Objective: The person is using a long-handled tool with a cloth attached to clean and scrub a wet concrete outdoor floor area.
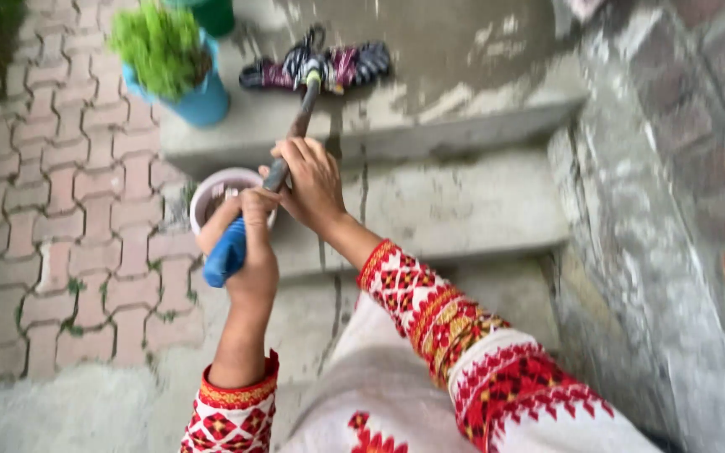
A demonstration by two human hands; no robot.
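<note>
I have both hands on one long garden tool [283, 159]: my left hand [249, 239] is closed round its blue grip, near my body, and my right hand [312, 180] is wrapped round the shaft further up, which steadies it as it slants away over the steps [463, 210]. Just beyond my left hand sits a small pale pot [211, 186] (its contents are too blurred to tell). Further out, past the tool's tip, a blue pot [203, 105] holds a leafy green plant [159, 42], beside a folded umbrella [346, 65].
</note>
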